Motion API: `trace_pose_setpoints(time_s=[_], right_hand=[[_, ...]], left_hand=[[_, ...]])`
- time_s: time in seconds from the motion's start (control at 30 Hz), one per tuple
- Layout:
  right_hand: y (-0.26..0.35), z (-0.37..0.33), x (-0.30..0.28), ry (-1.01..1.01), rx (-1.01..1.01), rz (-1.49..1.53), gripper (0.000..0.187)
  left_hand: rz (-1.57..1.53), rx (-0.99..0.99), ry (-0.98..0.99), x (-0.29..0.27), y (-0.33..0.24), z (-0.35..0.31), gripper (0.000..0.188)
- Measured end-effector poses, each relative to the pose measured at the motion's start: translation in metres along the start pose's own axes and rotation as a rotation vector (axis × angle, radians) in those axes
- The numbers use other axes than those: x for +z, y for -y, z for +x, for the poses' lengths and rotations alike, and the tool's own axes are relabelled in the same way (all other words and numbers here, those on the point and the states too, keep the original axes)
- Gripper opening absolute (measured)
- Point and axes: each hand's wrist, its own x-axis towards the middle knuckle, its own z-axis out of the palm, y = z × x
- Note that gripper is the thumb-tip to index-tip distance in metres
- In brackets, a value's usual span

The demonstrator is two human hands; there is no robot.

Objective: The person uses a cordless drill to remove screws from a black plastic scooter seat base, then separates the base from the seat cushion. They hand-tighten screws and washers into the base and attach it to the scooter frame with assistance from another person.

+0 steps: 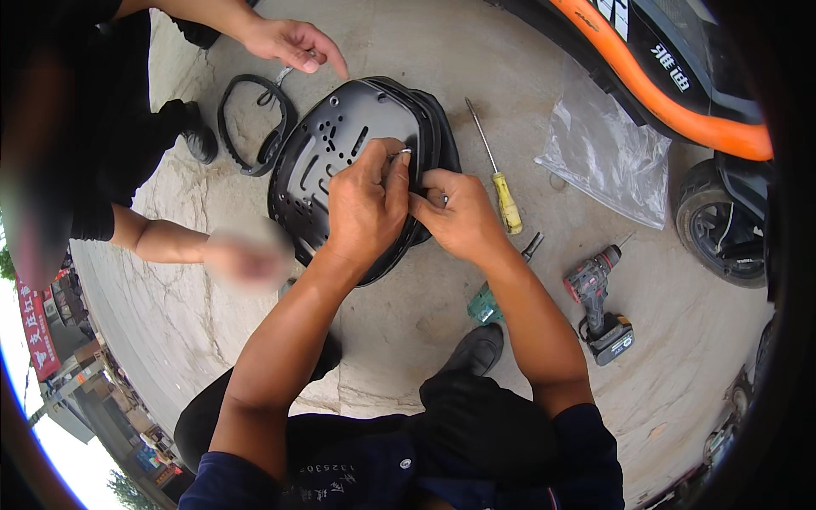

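A black seat-shaped part [316,166] with a slotted, perforated plate stands tilted on the ground before me. My left hand [365,204] is closed over its right side, with a small silvery metal piece [405,151] between thumb and forefinger. Against the part's right edge, my right hand [463,217] is closed, thumb and finger pressed together. A small shiny spot shows at its fingers; what they hold is too small to name. Another person's hand [297,44] points at the part's top edge. That person's other hand [246,262] is blurred at the lower left edge.
Right of the part lie a yellow-handled screwdriver [507,204], a green power tool [485,306] partly behind my forearm, a cordless drill [592,285] and a clear plastic bag [599,149]. A black ring-shaped part [223,119] lies left. An orange-and-black scooter [671,85] stands upper right.
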Motion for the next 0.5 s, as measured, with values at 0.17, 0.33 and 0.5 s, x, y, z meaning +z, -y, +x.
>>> trace_pose_setpoints(time_s=[0.17, 0.33, 0.5], right_hand=[[0.001, 0.000, 0.007, 0.030, 0.038, 0.036, 0.026], [0.004, 0.000, 0.012, 0.019, 0.168, 0.050, 0.024], [0.011, 0.003, 0.011, 0.018, 0.161, 0.031, 0.032]], left_hand=[[0.052, 0.012, -0.033, 0.002, 0.004, -0.010, 0.010], [0.045, -0.010, -0.125, 0.005, 0.005, -0.018, 0.015], [0.042, 0.081, -0.133, -0.007, -0.004, -0.053, 0.025]])
